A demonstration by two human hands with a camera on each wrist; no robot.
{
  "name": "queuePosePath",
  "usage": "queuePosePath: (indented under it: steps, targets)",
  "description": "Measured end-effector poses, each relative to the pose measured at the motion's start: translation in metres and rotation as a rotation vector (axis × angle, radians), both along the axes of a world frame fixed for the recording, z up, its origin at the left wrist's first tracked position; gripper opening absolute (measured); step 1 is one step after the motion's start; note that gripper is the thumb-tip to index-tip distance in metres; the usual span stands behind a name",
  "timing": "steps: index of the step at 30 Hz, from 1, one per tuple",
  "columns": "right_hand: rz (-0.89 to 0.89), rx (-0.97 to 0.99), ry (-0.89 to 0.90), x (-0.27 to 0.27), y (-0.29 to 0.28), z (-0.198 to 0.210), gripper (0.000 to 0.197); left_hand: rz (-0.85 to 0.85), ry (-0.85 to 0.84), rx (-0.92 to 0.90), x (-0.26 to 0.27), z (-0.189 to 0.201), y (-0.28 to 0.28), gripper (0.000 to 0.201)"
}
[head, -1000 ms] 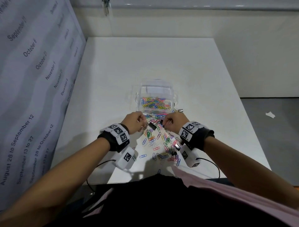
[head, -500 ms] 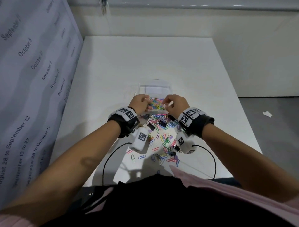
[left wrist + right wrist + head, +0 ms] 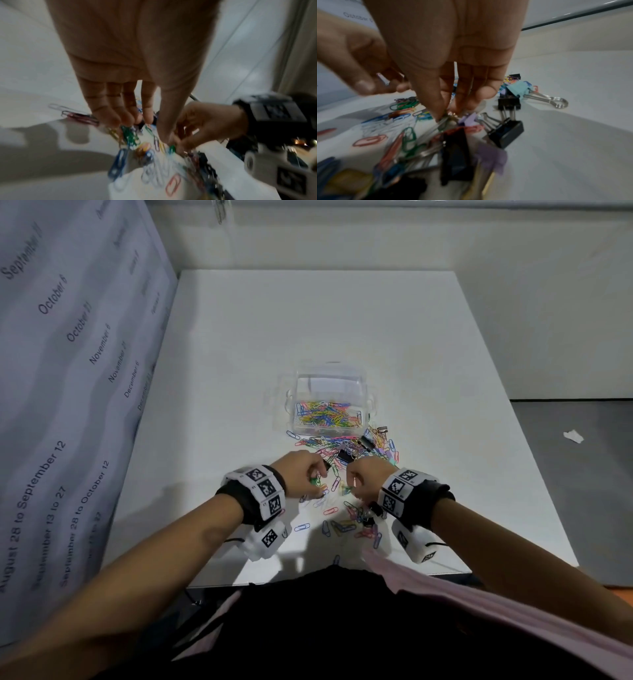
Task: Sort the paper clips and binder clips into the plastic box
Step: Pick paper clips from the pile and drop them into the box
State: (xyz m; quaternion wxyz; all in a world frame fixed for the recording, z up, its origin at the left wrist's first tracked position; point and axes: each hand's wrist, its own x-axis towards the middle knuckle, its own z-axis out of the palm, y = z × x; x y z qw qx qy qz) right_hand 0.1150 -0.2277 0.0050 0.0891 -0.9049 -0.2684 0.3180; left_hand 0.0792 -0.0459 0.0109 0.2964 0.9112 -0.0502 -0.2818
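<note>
A clear plastic box (image 3: 368,400) stands mid-table, with coloured paper clips (image 3: 323,416) in its near part. Between it and me lies a loose pile of paper clips (image 3: 337,525) and binder clips (image 3: 343,455). My left hand (image 3: 317,481) is down on the pile's left side, fingertips and thumb closing on green paper clips (image 3: 130,135). My right hand (image 3: 351,487) is beside it; its thumb and fingers (image 3: 440,108) pinch a wire clip among black binder clips (image 3: 505,133) and a purple one (image 3: 468,119). The wrist views are blurred.
A light-blue binder clip (image 3: 519,88) and more clips lie right of the box (image 3: 380,440). A printed calendar banner (image 3: 68,371) walls the table's left side. The white table (image 3: 308,320) stretches beyond the box. Grey floor with a paper scrap (image 3: 572,436) is on the right.
Half a second ago both hands were up over the box. They have come back toward me and down onto the loose pile, where they now pinch clips.
</note>
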Motion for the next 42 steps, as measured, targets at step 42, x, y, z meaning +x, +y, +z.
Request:
queuePosePath:
  steps: [42]
  targets:
    - [0.017, 0.021, 0.055, -0.013, 0.021, -0.002, 0.022, 0.468, -0.048, -0.397, 0.035, 0.032, 0.006, 0.034]
